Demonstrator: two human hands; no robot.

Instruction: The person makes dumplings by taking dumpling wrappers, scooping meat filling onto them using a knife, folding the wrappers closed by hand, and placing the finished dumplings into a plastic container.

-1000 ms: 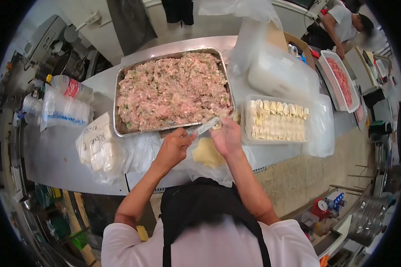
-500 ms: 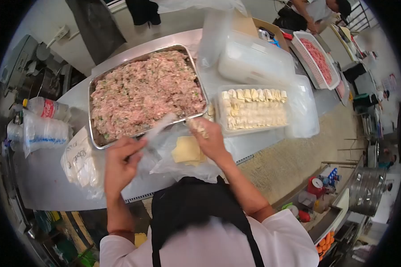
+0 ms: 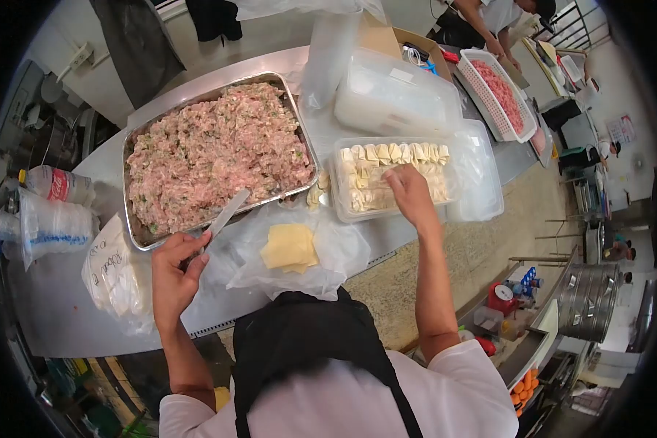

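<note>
My left hand [image 3: 177,276] is closed around a flat metal spreading knife [image 3: 228,212], its blade tip over the near edge of the meat tray. Ground meat filling [image 3: 219,150] flecked with green lies heaped in the metal tray [image 3: 129,219]. My right hand [image 3: 410,191] reaches over a clear plastic container [image 3: 336,191], fingers pinched on a dumpling largely hidden by them. Rows of folded dumplings [image 3: 394,152] fill much of that container. Square yellow wrappers [image 3: 288,247] lie stacked on a plastic sheet [image 3: 336,244] between my arms.
Clear containers and lids [image 3: 398,91] sit behind the dumplings. A white basket of meat [image 3: 498,95] stands at the back right, near another person's hands [image 3: 495,48]. Left are a bottle [image 3: 58,185], wrapped cups [image 3: 55,226] and a plastic bag [image 3: 117,266].
My right hand has moved from the tray's near edge rightward to the dumpling container, carrying a dumpling. My left hand keeps the knife, now steadier near the tray. The view has shifted slightly.
</note>
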